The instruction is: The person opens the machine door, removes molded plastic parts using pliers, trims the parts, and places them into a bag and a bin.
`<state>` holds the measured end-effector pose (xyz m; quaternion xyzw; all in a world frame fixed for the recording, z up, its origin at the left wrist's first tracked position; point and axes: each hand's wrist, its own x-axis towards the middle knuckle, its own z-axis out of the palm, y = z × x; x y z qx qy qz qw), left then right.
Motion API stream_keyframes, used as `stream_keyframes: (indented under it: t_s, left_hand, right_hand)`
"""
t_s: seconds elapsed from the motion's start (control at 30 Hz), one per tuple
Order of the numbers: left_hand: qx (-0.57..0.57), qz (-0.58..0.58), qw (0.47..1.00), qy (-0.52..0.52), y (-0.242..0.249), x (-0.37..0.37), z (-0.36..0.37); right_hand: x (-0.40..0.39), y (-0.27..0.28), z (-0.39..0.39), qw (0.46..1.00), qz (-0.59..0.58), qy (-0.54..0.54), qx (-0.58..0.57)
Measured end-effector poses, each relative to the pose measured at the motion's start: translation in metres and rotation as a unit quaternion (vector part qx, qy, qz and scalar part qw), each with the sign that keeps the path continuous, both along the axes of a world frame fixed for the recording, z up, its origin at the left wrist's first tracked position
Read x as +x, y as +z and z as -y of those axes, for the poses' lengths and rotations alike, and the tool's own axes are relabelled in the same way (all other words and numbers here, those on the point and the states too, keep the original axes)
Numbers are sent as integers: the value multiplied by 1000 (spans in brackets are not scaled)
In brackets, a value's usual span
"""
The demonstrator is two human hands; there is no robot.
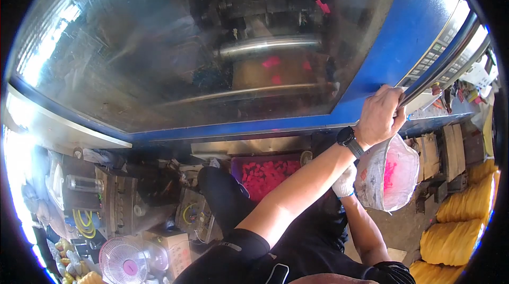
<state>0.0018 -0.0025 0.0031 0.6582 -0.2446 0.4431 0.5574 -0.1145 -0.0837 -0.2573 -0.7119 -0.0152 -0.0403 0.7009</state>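
Note:
My left hand [380,114], with a dark watch on its wrist, is wrapped round the lower end of a dark bar handle [441,68] at the right edge of a blue machine. Partly hidden behind my left forearm is my right hand [345,180], in a white glove, right beside a whitish bucket or sack [371,172] with small pink pieces inside; its fingers do not show clearly. The machine's large window [175,56] fills the upper view, with a few pink pieces visible behind it. Below the machine stands a purple crate [237,165] full of pink pieces.
Button rows [432,56] line the machine's right side. Yellow sacks [450,241] and wooden blocks [453,149] lie to the right. At the lower left are a pink-and-white fan [124,263], a cardboard box [177,249] and metal blocks [124,199]. My knee is beside the crate.

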Motion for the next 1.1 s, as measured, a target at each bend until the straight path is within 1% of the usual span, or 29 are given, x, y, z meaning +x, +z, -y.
stream_keyframes:
  t_s: [0.4,0.83,1.1]
  left_hand:
    - [-2,-1,1000,0,1,0,0]
    - [6,-6,1000,-3,0,0,-1]
    - [9,-9,1000,-11,-1,0,0]
  right_hand:
    - [0,1,0,1000,-6,4,25]
    - [0,4,-2,1000,12,-2,4]
    - [1,0,0,1000,2,-2,0]
